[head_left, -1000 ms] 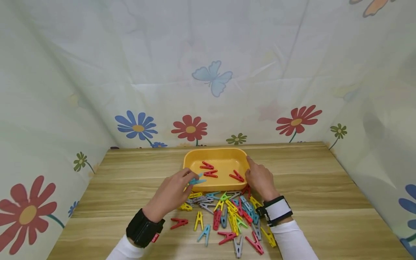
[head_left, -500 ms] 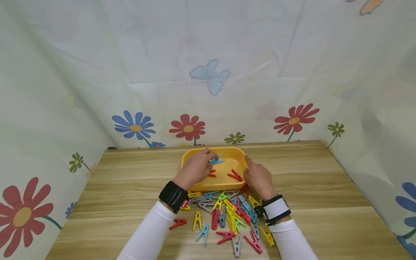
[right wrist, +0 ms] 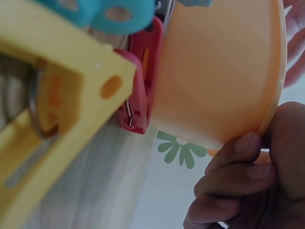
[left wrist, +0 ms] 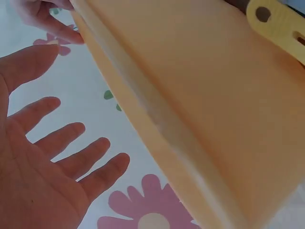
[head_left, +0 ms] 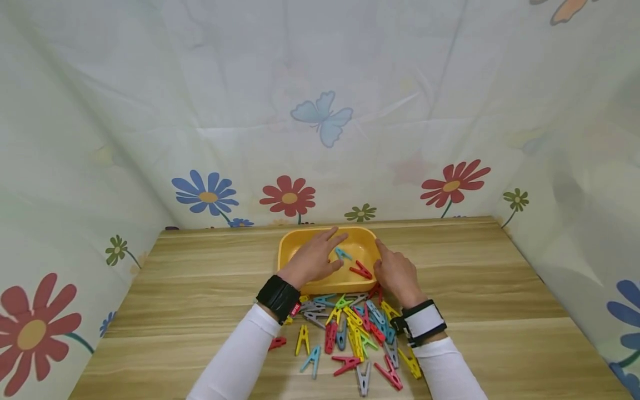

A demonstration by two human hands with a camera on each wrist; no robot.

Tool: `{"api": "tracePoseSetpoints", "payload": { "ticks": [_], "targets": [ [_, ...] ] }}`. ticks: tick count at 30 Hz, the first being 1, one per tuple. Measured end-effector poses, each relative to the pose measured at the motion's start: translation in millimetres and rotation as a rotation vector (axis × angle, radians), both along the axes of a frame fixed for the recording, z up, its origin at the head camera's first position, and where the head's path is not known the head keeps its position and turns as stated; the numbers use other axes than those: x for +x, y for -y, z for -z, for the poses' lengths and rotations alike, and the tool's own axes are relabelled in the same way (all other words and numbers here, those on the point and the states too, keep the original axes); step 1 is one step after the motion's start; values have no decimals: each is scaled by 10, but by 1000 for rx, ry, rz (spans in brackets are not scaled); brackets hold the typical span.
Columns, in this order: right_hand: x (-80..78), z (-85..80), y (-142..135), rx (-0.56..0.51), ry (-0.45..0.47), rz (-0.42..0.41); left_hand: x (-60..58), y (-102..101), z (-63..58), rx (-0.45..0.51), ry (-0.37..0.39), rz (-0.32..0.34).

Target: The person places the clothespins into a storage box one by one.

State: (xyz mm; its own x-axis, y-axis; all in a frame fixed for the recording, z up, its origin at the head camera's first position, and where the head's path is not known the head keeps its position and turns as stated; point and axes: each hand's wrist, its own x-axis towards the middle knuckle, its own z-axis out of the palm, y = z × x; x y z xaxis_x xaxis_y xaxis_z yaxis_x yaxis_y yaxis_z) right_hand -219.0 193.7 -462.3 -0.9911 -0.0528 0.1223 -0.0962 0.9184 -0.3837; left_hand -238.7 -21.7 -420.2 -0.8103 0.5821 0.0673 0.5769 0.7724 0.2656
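My left hand [head_left: 314, 261] hovers over the yellow plastic tray [head_left: 345, 287] with fingers spread and nothing between them. Just beyond its fingers a light-blue clothespin [head_left: 343, 254] lies inside the tray. Nearby in the tray is a red clothespin [head_left: 361, 270]; more of the tray floor is hidden by the left hand. In the left wrist view the left hand [left wrist: 52, 152] shows its palm, fingers apart, above the rim. My right hand [head_left: 398, 276] holds the tray's right side. The right wrist view has its thumb and curled fingers [right wrist: 233, 176] pinching the rim.
A loose heap of red, yellow, blue, green and grey clothespins [head_left: 356, 332] spreads over the wooden table [head_left: 490, 289] in front of the tray. Flower-printed cloth [head_left: 240, 139] stands behind and at both sides.
My left hand carried the light-blue clothespin from the tray's front left corner to over its middle, then let go of it inside. The right hand stayed on the rim.
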Motion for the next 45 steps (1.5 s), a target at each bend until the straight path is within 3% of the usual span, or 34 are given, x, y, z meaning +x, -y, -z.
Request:
{"api": "tracePoseSetpoints", "payload": {
  "ticks": [4, 9, 15, 20, 27, 32, 38, 45],
  "targets": [
    [-1, -12, 1, -9, 24, -8, 102, 51, -78, 45, -93, 27],
    [-2, -29, -12, -5, 37, -7, 326, 117, -293, 85, -257, 70],
    [2, -26, -17, -4, 36, -10, 649, 269, -376, 47, -337, 90],
    [6, -19, -18, 5, 38, 1, 908, 453, -279, 5, -309, 94],
    [-2, -18, -18, 7, 29, -1, 1231, 693, -24, -61, -193, 55],
    [-10, -48, -14, 6, 15, -4, 1428, 756, 124, -75, -136, 81],
    [-16, -45, -16, 10, 5, -10, 1593, 806, 298, -116, -73, 108],
    [-3, -15, -3, 5, 22, -10, 1665, 860, 399, -174, 4, 117]
  ]
}}
